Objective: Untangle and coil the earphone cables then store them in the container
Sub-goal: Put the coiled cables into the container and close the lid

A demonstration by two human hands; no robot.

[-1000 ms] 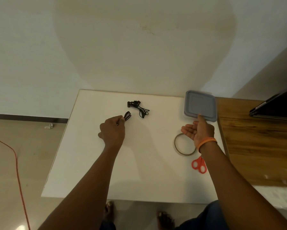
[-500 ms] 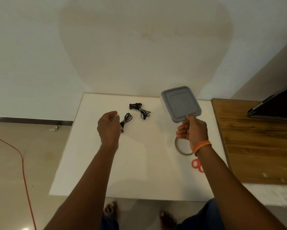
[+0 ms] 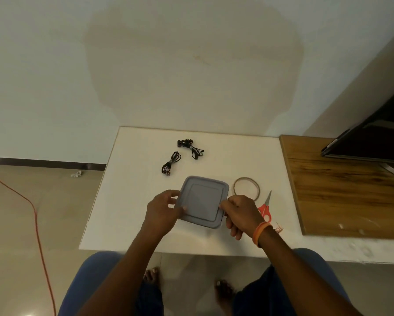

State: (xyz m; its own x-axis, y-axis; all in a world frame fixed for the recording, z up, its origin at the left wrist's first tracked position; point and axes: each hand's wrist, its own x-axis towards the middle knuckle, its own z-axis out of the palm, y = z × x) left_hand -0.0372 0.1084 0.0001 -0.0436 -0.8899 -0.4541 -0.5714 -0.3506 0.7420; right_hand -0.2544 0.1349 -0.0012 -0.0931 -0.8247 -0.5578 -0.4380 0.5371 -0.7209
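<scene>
On the white tabletop (image 3: 127,201), near its front edge, a grey lidded container (image 3: 202,200) is gripped from both sides — the left hand (image 3: 163,208) with thumb and fingers curled over its left rim, the right hand (image 3: 241,213) pinching the right rim with the thumb on top and the other fingers wrapped beneath. The lid looks fully seated, so the likely next step is prying it off. A tight lid that gives way suddenly could send the container skidding off the near edge, which lies just beside it, or swing an elbow into what lies to the right.

Right of the container, close by, rest a thin ring (image 3: 246,187) and, nearer the right hand, red-handled scissors (image 3: 265,208) with the blades pointing far — a jerk of that hand could knock either one.

Farther back lie the two earphone cables: the nearer bundle (image 3: 171,164) just beyond the container's far-left corner, the far bundle (image 3: 190,148) a little to its right. Both appear loosely bunched rather than bound, so they may spring apart or snag each other if scooped up together.
</scene>
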